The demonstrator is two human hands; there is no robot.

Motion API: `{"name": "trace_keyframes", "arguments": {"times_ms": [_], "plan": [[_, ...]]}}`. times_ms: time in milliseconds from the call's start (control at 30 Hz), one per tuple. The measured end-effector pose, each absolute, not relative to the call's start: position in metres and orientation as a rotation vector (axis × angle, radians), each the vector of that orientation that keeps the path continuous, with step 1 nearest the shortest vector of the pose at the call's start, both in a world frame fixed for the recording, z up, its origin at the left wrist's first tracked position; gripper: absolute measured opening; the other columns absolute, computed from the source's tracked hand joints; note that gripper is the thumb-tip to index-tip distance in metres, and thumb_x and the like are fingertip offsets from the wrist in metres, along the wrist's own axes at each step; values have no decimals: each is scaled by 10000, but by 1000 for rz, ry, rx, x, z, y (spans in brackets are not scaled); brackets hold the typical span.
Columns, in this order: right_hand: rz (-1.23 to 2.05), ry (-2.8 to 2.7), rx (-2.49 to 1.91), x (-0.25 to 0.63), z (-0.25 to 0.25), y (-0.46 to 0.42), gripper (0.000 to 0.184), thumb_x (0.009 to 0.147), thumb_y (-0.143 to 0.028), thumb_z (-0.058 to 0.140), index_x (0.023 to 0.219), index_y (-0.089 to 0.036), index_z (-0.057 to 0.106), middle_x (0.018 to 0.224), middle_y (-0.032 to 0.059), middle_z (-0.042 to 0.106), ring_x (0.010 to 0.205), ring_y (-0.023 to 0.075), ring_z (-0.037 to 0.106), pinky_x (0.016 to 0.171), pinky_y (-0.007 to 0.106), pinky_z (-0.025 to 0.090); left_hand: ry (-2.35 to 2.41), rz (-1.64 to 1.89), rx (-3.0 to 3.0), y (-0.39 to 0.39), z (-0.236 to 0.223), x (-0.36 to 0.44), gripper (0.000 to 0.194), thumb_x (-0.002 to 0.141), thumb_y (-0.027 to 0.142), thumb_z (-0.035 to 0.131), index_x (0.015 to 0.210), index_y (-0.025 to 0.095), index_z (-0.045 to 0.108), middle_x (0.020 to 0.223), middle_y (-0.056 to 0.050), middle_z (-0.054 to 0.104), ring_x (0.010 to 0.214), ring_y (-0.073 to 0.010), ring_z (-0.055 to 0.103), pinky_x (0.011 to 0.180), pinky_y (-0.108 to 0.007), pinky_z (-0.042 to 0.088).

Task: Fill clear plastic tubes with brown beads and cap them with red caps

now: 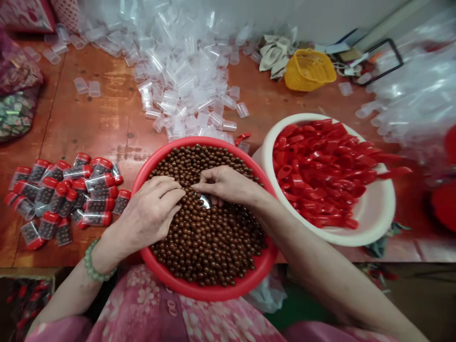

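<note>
A red basin full of glossy brown balls sits at the table's front edge. My right hand is over the middle of the balls, thumb and fingers closed on a small clear plastic tube. Most of that tube is hidden behind the fingers and among the balls. Across from it, my left hand rests palm down on the left part of the balls, its fingers loosely curved and slightly apart. Nothing shows in its grasp; the underside of the palm is out of sight.
Clear tubes lie heaped behind the basin. Filled tubes with red caps cover the table at left. To the right stands a white basin of red plastic pieces. A yellow basket and clear bags are farther back.
</note>
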State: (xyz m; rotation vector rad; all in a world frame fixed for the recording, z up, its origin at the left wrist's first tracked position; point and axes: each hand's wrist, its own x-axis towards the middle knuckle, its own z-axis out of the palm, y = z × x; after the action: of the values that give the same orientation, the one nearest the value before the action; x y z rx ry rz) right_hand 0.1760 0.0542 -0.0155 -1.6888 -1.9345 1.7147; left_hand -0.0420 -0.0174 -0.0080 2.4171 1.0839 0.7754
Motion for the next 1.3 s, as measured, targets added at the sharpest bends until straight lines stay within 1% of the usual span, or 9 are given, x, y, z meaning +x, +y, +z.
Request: {"name": "trace_keyframes", "arguments": {"times_ms": [233, 433, 533, 633, 700, 800, 1000, 1133, 1300], "plan": [[2217, -1419, -1407, 175, -23, 55, 392, 625, -466, 744, 532, -181, 491, 350, -79, 430, 268, 22, 292, 282, 162, 164, 889, 592, 2574, 2, -7, -21, 238, 891, 130, 522, 1107, 96, 616, 1117, -139, 631, 1022, -244, 537, 919, -424, 505], [2224, -1432, -1371, 177, -22, 50, 361, 652, -475, 675, 554, -165, 517, 408, -51, 484, 270, 31, 311, 287, 187, 195, 857, 755, 2367, 9, -12, -12, 192, 904, 108, 505, 1047, 129, 632, 1049, -107, 646, 977, -199, 572, 868, -340, 502], [2008, -1668, -1457, 182, -8, 45, 344, 782, -474, 601, 640, -164, 556, 477, -37, 522, 351, 63, 415, 359, 197, 307, 892, 796, 2028, 9, -3, -15, 142, 917, 157, 528, 1018, 116, 620, 994, -85, 671, 917, -158, 608, 847, -288, 493], [1324, -2161, -1547, 191, 8, 36, 231, 903, -348, 511, 821, -169, 633, 731, 23, 642, 670, 143, 607, 636, 264, 474, 984, 743, 1894, 5, 5, -18, 154, 910, 191, 543, 1001, 110, 638, 955, -71, 690, 876, -154, 625, 816, -272, 483], [861, -2386, -1622, 198, 14, 30, 186, 920, -266, 506, 907, -159, 658, 923, 76, 661, 883, 201, 625, 814, 328, 472, 1024, 724, 1868, 3, 6, -21, 181, 901, 221, 563, 1024, 121, 652, 950, -61, 700, 856, -153, 632, 790, -261, 480], [513, -2542, -1859, 204, 15, 23, 188, 931, -243, 508, 985, -133, 650, 1038, 127, 632, 946, 248, 627, 843, 359, 467, 1037, 743, 1760, 0, 6, -23, 214, 892, 240, 584, 1070, 143, 653, 958, -42, 712, 840, -140, 642, 775, -240, 482], [470, -2655, -2061, 198, 6, 17, 217, 956, -185, 429, 906, -155, 639, 946, 87, 656, 844, 228, 666, 746, 332, 476, 1037, 772, 1573, 3, 6, -25, 204, 902, 249, 570, 1066, 144, 631, 991, -55, 699, 895, -155, 645, 812, -262, 486], [539, -2591, -1941, 199, 0, 17, 210, 937, -181, 475, 884, -175, 678, 937, 73, 713, 893, 236, 688, 791, 339, 501, 995, 781, 1442, 2, 0, -23, 197, 909, 279, 560, 1045, 145, 605, 989, -63, 686, 921, -166, 647, 850, -291, 491], [590, -2217, -1607, 199, 2, 15, 169, 903, -240, 583, 1024, -192, 692, 994, 63, 754, 902, 224, 715, 850, 354, 538, 934, 816, 1234, 0, -3, -18, 187, 891, 254, 565, 1043, 146, 577, 989, -65, 677, 952, -171, 649, 881, -307, 495]]}}
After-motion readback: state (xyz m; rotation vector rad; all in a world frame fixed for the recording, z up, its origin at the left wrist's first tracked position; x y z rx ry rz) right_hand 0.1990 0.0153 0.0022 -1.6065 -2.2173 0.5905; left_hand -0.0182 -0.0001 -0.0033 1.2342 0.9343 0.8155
